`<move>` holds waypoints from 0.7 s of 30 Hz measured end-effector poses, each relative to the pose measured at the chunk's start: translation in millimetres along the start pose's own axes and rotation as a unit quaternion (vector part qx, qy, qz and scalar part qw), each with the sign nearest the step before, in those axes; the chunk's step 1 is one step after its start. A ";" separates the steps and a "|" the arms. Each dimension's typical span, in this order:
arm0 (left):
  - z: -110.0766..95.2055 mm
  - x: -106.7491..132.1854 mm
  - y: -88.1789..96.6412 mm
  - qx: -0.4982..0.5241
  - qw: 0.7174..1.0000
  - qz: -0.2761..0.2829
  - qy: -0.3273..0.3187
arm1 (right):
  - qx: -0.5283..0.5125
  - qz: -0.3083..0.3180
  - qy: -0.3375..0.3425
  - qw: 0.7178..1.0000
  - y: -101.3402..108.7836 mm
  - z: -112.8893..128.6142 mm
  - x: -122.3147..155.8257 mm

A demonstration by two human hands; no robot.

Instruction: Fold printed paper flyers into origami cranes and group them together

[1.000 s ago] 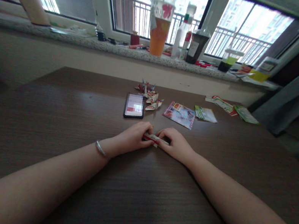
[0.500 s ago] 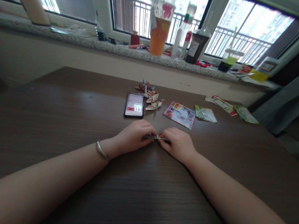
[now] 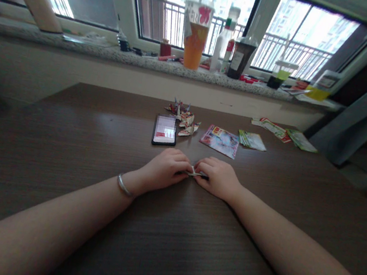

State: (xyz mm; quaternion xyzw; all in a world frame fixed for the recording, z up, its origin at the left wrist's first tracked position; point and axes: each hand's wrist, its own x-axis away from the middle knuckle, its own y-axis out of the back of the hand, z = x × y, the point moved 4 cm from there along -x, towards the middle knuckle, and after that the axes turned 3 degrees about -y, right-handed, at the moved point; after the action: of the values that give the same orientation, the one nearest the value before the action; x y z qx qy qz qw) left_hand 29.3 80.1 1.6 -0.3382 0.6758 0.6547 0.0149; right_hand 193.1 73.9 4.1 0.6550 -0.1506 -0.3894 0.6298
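Between my two hands is a small piece of folded paper (image 3: 193, 173), mostly covered by the fingers. My left hand (image 3: 169, 168) pinches its left end, with a silver bangle on the wrist. At the right end, my right hand (image 3: 217, 176) has its fingers closed on the same paper. Both hands rest low over the brown table. Just beyond them lies a phone (image 3: 165, 130) with a lit screen. Several folded paper figures (image 3: 186, 121) sit beside the phone, and a colourful printed packet (image 3: 220, 140) lies to their right.
A stack of green-edged paper (image 3: 252, 140) and more printed strips (image 3: 275, 129) lie at the table's (image 3: 63, 135) back right. On the windowsill (image 3: 140, 58) stand a tall orange drink cup (image 3: 196, 40), a clear bottle (image 3: 223, 45), a dark cup (image 3: 241, 60) and smaller items.
The fingers have shifted slightly on the folded paper, and a little more of its pale surface shows between them. Other things on the table stay where they were.
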 end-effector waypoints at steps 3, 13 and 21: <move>0.0 0.2 -0.4 -0.008 1.000 0.006 0.002 | -0.011 0.003 0.001 1.000 0.6 -0.9 -0.1; -1.1 2.0 -0.8 -0.066 0.998 0.017 -0.015 | -0.121 -0.020 0.011 0.992 -0.3 -4.7 -1.2; -6.3 3.4 -3.9 -0.050 0.997 0.052 -0.024 | -0.106 -0.029 -0.003 0.994 -2.6 -9.5 -1.5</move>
State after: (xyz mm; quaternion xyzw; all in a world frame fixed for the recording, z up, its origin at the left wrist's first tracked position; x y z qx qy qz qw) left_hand 31.2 73.4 -2.5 -0.2876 0.6581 0.6956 -0.0199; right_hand 198.0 82.1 1.2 0.5872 -0.0910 -0.4236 0.6837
